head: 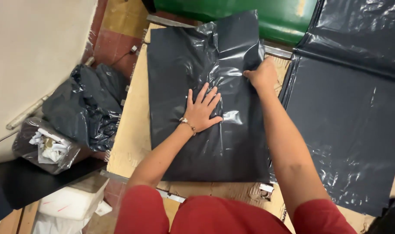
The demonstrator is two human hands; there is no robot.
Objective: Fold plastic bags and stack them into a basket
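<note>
A dark grey plastic bag lies folded on a cardboard-covered table. My left hand presses flat on the middle of the bag, fingers spread, a bracelet at the wrist. My right hand pinches the bag's right edge, where the plastic is creased and lifted. Both arms reach out from red sleeves at the bottom of the view.
A wide sheet of dark plastic covers the table's right side. On the floor to the left sit a crumpled black bag and a clear bag of paper scraps. A green object stands beyond the table's far edge.
</note>
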